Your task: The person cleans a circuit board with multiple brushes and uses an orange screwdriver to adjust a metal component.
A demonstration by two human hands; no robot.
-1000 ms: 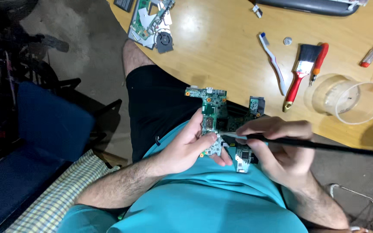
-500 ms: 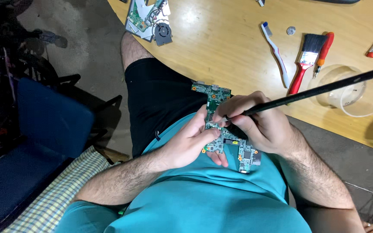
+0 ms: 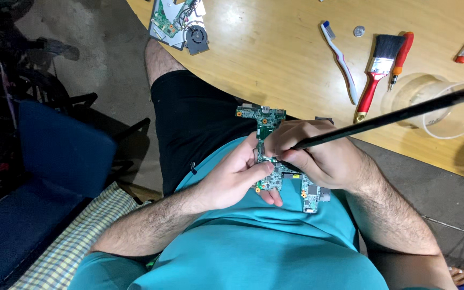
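A green circuit board (image 3: 267,119) is held over my lap, its far end pointing at the table. My left hand (image 3: 236,177) grips the board from the left side, thumb on top. My right hand (image 3: 318,156) holds a long black-handled tool (image 3: 398,115) like a pen, its tip pressed on the board's middle; the handle slants up to the right over the table edge. Part of the board is hidden under both hands.
On the round wooden table (image 3: 275,48) lie a toothbrush (image 3: 339,56), a red-handled paintbrush (image 3: 377,70), a red screwdriver (image 3: 401,56), a clear plastic cup (image 3: 447,113), a coin (image 3: 359,31) and another board with a fan (image 3: 181,24). A blue chair (image 3: 55,156) stands left.
The black tool's handle has swung up from nearly level to slanting over the table. My right hand moved up onto the board's middle. The camera view shifted.
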